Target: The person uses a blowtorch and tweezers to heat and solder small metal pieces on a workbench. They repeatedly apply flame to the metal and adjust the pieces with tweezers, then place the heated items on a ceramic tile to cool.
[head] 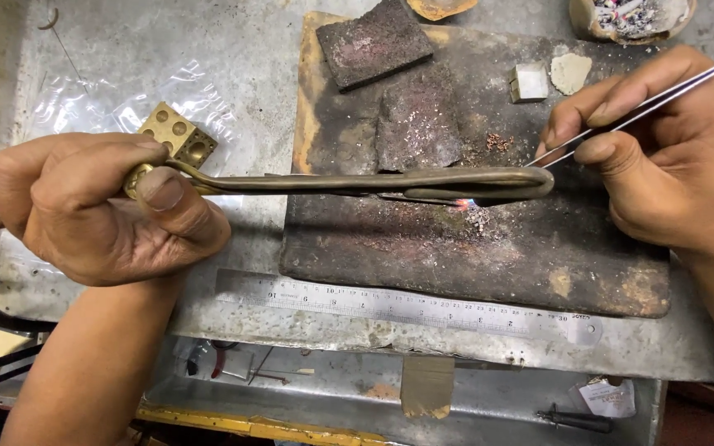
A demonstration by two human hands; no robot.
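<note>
my left hand is gripping the brass torch in a closed fist, thumb pressing on the top of its handle. the torch's long curved tube is reaching to the right across the charred soldering board, and a small flame is burning at its tip, just above a little cluster of grainy metal bits lying on the board.

my right hand is pinching a pair of thin steel tweezers between thumb and forefinger, fingers closed on them; the points are angling down to the left and are ending just beside the bend of the torch tube (whether they are holding anything i cannot tell).

two dark charcoal blocks are lying on the upper part of the board, one partly over the other. a steel ruler is lying along the bench below the board. a brass cube with round hollows is sitting on clear plastic, just behind my left hand.
</note>
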